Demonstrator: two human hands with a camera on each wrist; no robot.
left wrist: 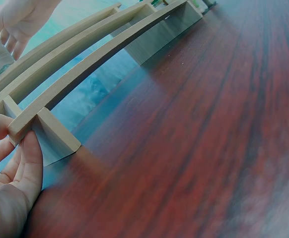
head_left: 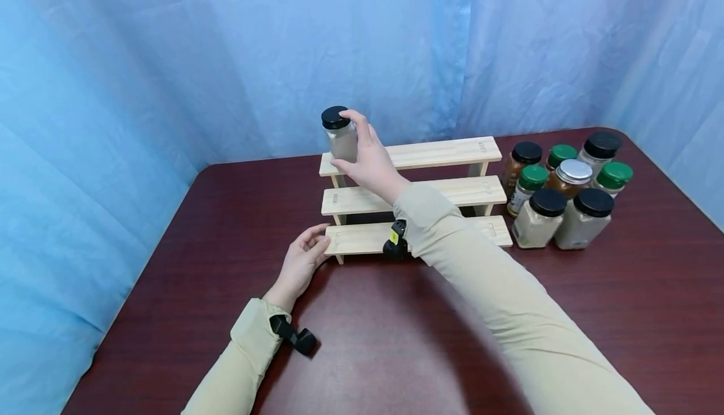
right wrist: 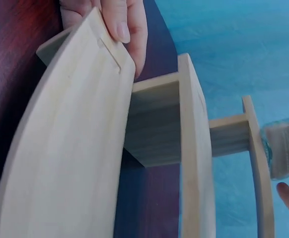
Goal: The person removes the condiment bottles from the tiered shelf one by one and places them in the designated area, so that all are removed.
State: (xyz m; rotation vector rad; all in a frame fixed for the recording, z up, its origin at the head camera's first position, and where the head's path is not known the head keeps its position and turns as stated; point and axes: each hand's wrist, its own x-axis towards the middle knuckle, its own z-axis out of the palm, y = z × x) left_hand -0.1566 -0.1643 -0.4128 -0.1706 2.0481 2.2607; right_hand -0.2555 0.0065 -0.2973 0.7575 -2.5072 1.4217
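My right hand (head_left: 370,157) grips a clear spice jar (head_left: 342,142) with a black lid and pale contents, at the left end of the top tier of a wooden three-tier shelf (head_left: 418,195). In the right wrist view the jar's base (right wrist: 283,148) is right at the top board's edge. My left hand (head_left: 301,258) pinches the left end of the lowest board, thumb and fingers on either side of it, as the left wrist view shows with the board end (left wrist: 23,126) between them.
Right of the shelf stands a group of several jars: black-lidded square jars (head_left: 537,220), green-lidded bottles (head_left: 528,185) and a silver-lidded jar (head_left: 570,179). The dark red table (head_left: 362,339) ends at blue curtains (head_left: 254,56) behind and at the sides.
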